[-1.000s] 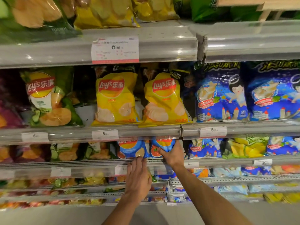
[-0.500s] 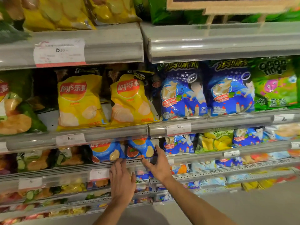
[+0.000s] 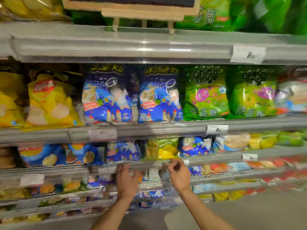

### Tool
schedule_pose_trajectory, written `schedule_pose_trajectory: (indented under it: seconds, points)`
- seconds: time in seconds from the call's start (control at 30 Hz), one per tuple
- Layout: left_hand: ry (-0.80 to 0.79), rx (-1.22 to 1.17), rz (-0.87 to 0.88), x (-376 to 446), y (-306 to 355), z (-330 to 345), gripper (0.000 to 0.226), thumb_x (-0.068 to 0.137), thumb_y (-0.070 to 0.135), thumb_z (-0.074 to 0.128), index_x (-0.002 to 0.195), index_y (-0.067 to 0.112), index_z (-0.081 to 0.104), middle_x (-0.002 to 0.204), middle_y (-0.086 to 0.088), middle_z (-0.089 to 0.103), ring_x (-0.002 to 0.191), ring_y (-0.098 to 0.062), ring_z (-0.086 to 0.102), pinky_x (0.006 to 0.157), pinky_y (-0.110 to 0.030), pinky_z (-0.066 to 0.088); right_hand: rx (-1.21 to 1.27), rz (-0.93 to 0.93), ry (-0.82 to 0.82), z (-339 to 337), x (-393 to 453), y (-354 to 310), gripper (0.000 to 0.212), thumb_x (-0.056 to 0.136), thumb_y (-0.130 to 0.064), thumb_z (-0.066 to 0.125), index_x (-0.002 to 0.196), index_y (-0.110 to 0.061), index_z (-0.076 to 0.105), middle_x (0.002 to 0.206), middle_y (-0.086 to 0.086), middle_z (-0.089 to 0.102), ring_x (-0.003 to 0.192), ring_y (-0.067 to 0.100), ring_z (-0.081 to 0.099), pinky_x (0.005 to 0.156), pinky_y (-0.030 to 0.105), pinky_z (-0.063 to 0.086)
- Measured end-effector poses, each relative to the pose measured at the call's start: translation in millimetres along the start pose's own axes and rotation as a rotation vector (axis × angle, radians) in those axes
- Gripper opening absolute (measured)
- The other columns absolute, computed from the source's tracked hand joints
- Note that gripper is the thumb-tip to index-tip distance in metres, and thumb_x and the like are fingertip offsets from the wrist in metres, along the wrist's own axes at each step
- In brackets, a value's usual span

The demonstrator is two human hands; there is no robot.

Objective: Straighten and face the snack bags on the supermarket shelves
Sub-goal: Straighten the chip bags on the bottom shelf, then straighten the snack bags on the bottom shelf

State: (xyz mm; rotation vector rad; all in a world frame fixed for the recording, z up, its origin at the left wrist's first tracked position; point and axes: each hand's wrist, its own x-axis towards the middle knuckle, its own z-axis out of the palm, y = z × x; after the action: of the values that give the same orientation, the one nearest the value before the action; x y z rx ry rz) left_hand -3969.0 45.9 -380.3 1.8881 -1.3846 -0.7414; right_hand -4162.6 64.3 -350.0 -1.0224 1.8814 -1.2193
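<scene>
Just above your right hand [image 3: 178, 175], fingers loosely curled and empty, sits the yellow-green bag [image 3: 162, 148]; your left hand [image 3: 127, 180], fingers straight, is farther.

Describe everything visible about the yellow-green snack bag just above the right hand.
The yellow-green snack bag looks like glossy plastic, green at the top with yellow shapes below. It stands upright, front facing out, between two blue bags on the third shelf. Its print is blurred. The right hand, fingers curled, is at the shelf rail just below it; contact cannot be confirmed.
</scene>
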Motion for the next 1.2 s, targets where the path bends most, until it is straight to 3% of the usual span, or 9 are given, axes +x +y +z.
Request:
schedule_pose_trajectory:
  seconds: [0.17, 0.3, 0.47, 0.6, 0.67, 0.73, 0.8, 0.97, 1.2]
  points:
    - [0.21, 0.016, 0.038, -20.7, 52.0, 59.0, 0.051, 0.081, 0.006, 0.078, 0.124, -0.011, 0.059, 0.132, -0.034, 0.055, 0.126, -0.048, 0.049, 0.108, -0.049, 0.034, -0.101, -0.028, 0.155, -84.2, 56.0, 31.8, 0.027, 0.086, -0.015, 0.079, 0.101, -0.003, 0.06, 0.09, 0.013, 0.065, 0.09, 0.034, 0.062, 0.085, 0.047, 0.049]
    - [0.275, -0.073, 0.188, -13.3, 75.5, 71.4, 0.038, 0.079, 0.029, 0.082, 0.103, 0.009, 0.06, 0.093, -0.01, 0.06, 0.092, -0.025, 0.055, 0.083, -0.037, 0.043, -0.263, -0.088, 0.183, -121.6, 83.1, 37.4, 0.069, 0.079, -0.027, 0.086, 0.131, 0.004, 0.052, 0.119, 0.021, 0.058, 0.118, 0.039, 0.05, 0.106, 0.048, 0.037]
    - [0.114, -0.137, 0.162, 9.6, 101.4, 68.7, 0.05, 0.066, 0.033, 0.09, 0.084, 0.024, 0.045, 0.083, -0.001, 0.053, 0.076, -0.02, 0.053, 0.069, -0.036, 0.045, -0.192, -0.133, -0.017, -136.2, 126.7, 23.9, 0.105, 0.07, -0.033, 0.093, 0.15, 0.002, 0.036, 0.145, 0.02, 0.049, 0.139, 0.035, 0.042, 0.116, 0.048, 0.034]
    - [-0.025, -0.236, 0.034, 29.4, 98.6, 68.8, 0.047, 0.067, 0.015, 0.092, 0.077, 0.022, 0.046, 0.072, 0.004, 0.054, 0.056, -0.005, 0.052, 0.054, -0.027, 0.048, -0.099, -0.09, -0.099, -137.4, 152.6, 24.0, 0.084, 0.064, -0.033, 0.097, 0.13, -0.01, 0.049, 0.123, 0.006, 0.066, 0.117, 0.027, 0.062, 0.099, 0.045, 0.05]
    - [-0.125, -0.36, -0.018, 42.1, 94.6, 69.6, 0.029, 0.079, 0.013, 0.08, 0.095, 0.025, 0.059, 0.093, -0.004, 0.068, 0.075, -0.009, 0.071, 0.059, -0.022, 0.057, -0.094, -0.074, -0.141, -135.1, 161.9, 26.8, 0.077, 0.064, -0.035, 0.097, 0.121, -0.017, 0.048, 0.114, 0.003, 0.068, 0.106, 0.025, 0.065, 0.089, 0.04, 0.053]
    - [-0.197, -0.508, -0.078, 54.8, 93.9, 72.4, 0.029, 0.091, 0.004, 0.064, 0.119, 0.012, 0.06, 0.118, -0.018, 0.067, 0.096, -0.029, 0.073, 0.07, -0.041, 0.062, -0.106, -0.074, -0.182, -130.6, 170.4, 30.9, 0.073, 0.064, -0.04, 0.095, 0.115, -0.02, 0.047, 0.11, 0.004, 0.07, 0.101, 0.025, 0.067, 0.082, 0.033, 0.05]
    - [-0.235, -0.515, -0.105, 62.5, 89.7, 73.4, 0.045, 0.086, 0.007, 0.074, 0.126, 0.008, 0.055, 0.125, -0.019, 0.065, 0.102, -0.035, 0.07, 0.084, -0.051, 0.059, -0.131, -0.078, -0.221, -126.9, 176.9, 34.4, 0.077, 0.063, -0.049, 0.093, 0.119, -0.018, 0.05, 0.111, 0.001, 0.068, 0.102, 0.021, 0.064, 0.085, 0.03, 0.047]
    - [-0.168, -0.29, -0.098, 55.0, 94.1, 66.4, 0.072, 0.039, 0.046, 0.096, 0.097, 0.028, 0.059, 0.095, 0.007, 0.072, 0.092, -0.015, 0.067, 0.088, -0.034, 0.053, -0.161, -0.102, -0.204, -122.2, 181.0, 33.6, 0.086, 0.064, -0.053, 0.092, 0.129, -0.013, 0.053, 0.115, -0.003, 0.061, 0.107, 0.019, 0.058, 0.096, 0.034, 0.049]
    - [-0.077, -0.299, -0.086, 49.8, 100.6, 62.4, 0.046, 0.057, 0.026, 0.095, 0.087, 0.023, 0.061, 0.066, 0.016, 0.072, 0.065, 0.005, 0.067, 0.054, -0.006, 0.045, -0.11, -0.082, -0.13, -120.8, 160.9, 29.4, 0.103, 0.066, -0.057, 0.089, 0.144, -0.005, 0.045, 0.137, 0.012, 0.061, 0.125, 0.032, 0.057, 0.099, 0.04, 0.047]
